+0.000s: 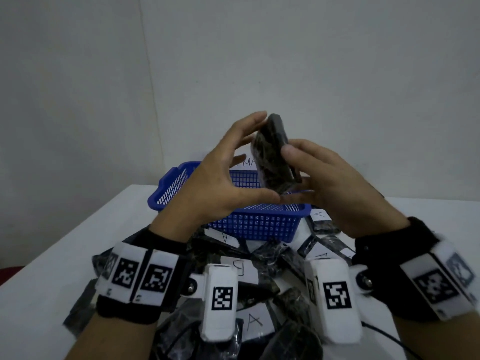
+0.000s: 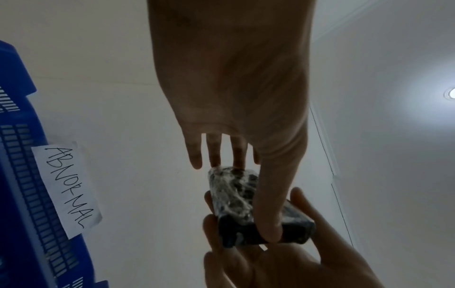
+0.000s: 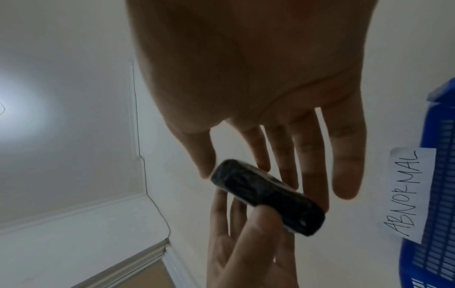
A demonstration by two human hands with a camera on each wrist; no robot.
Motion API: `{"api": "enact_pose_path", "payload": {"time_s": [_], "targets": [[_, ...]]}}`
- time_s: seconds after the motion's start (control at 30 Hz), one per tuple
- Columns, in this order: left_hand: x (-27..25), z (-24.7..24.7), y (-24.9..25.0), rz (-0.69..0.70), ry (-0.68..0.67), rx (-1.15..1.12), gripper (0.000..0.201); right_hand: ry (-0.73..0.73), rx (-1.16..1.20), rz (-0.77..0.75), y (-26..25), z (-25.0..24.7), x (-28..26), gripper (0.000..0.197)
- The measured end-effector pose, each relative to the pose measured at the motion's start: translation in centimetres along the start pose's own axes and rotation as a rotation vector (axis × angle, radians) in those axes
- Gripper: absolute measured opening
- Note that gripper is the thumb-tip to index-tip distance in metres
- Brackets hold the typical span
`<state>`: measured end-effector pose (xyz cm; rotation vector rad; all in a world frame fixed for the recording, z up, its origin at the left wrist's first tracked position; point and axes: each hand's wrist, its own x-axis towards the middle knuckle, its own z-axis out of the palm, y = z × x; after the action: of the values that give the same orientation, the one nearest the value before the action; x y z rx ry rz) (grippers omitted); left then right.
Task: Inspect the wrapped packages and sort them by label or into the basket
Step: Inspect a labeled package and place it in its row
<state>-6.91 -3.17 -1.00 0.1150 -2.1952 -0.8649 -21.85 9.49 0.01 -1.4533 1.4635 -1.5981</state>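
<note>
A dark package in clear wrap [image 1: 272,154] stands on end in the air above the blue mesh basket [image 1: 254,224]. My left hand [image 1: 253,154] holds it lengthwise, straight fingertips on its top end and the thumb [image 2: 268,224] running down to its lower end. My right hand [image 1: 296,172] pinches its lower half, thumb on the near face and fingers behind. No letter label shows on the package [image 3: 258,193] in any view. The paper on the basket's [image 2: 17,155] far wall reads ABNORMAL [image 2: 66,187].
A pile of dark wrapped packages [image 1: 262,255] lies on the white table [image 1: 52,255] between me and the basket, some with paper labels A [image 1: 253,322] or B [image 1: 239,267]. A bare wall rises behind the table. A black cable trails off at the lower right.
</note>
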Motion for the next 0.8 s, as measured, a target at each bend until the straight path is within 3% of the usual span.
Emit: {"api": "enact_pose_path", "payload": {"time_s": [0.17, 0.3, 0.4, 0.6, 0.7, 0.8], "targets": [[-0.1, -0.1, 0.2, 0.020, 0.012, -0.158, 0.077, -0.019, 0.106, 0.044, 0.7, -0.6, 0.3, 0.067], [0.2, -0.4, 0.4, -0.033, 0.176, -0.194, 0.051, 0.034, -0.046, -0.031, 1.0, -0.7, 0.4, 0.079], [0.2, -0.6, 0.4, -0.028, 0.179, -0.181, 0.036, 0.048, -0.181, -0.104, 0.5, -1.1, 0.0, 0.074], [-0.1, -0.5, 1.3, 0.024, 0.089, -0.151, 0.048, -0.001, -0.327, -0.118, -0.6, -2.7, -0.8, 0.071], [0.0, 0.1, 1.2, -0.003, 0.115, -0.080, 0.055, 0.011, -0.362, -0.117, -0.4, -2.5, -0.8, 0.071], [0.1, 0.5, 0.9, -0.025, 0.160, -0.053, 0.048, 0.040, -0.409, -0.126, -0.1, -2.3, -0.5, 0.073]]}}
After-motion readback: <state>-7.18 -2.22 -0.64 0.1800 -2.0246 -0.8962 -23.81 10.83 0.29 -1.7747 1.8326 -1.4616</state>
